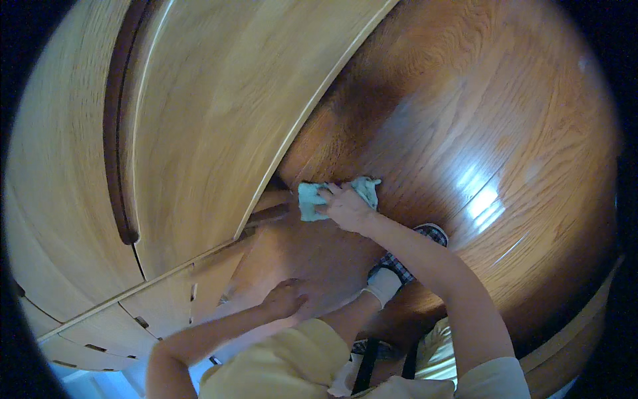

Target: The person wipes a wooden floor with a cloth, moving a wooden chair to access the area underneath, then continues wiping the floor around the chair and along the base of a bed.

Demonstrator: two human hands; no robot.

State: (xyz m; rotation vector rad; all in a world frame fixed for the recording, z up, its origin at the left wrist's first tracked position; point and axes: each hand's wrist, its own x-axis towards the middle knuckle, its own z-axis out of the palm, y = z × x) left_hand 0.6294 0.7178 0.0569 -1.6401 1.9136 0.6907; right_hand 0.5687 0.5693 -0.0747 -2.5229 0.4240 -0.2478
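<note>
A pale green cloth lies bunched on the glossy wood-grain floor, beside the lower corner of a wooden cabinet. On top of it rests my right hand, its fingers spread and pressing into the folds; part of the cloth is hidden beneath the palm. My left hand hangs loosely curled just beyond my bent knee, with nothing visible in it and the thumb apart from the fingers.
Light wooden cabinet doors with a dark recessed grip rise on the left. Lower drawers with small cut-out pulls run toward the bottom left. My foot in a checked slipper stands close to my right forearm.
</note>
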